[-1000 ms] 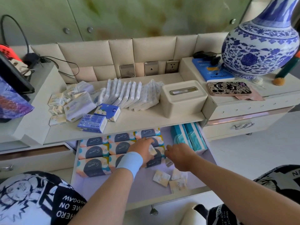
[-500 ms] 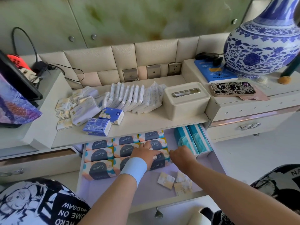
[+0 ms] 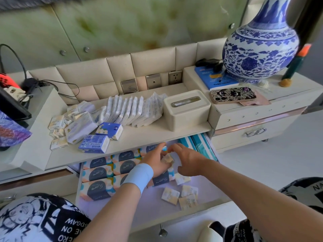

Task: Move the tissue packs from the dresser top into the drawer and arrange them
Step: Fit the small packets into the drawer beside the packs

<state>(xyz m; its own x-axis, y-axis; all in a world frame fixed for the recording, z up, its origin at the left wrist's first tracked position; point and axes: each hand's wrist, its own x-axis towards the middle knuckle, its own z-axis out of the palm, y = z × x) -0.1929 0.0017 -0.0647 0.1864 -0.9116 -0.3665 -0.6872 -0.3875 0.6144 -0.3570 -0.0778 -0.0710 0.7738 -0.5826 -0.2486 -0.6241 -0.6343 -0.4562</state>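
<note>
Head cam: both hands working inside open drawer (image 3: 90,206). Left hand (image 3: 157,161) pinching small tissue pack (image 3: 168,158); right hand (image 3: 187,160) spread w/ fingers loose beside it. More small packs (image 3: 180,196) lying near drawer front; white packs (image 3: 132,110) waiting above drawer on dresser top (image 3: 153,135).

Far wall: pale green marbled panels (image 3: 122,23) with small round metal studs. Below them, a cream padded backboard (image 3: 97,74) carrying 3 metal socket plates (image 3: 175,77). Right: cream side cabinet (image 3: 253,126), ring-handled drawer front with copper trim. Floor (image 3: 279,161) white, glossy. Lighting bright and even.
</note>
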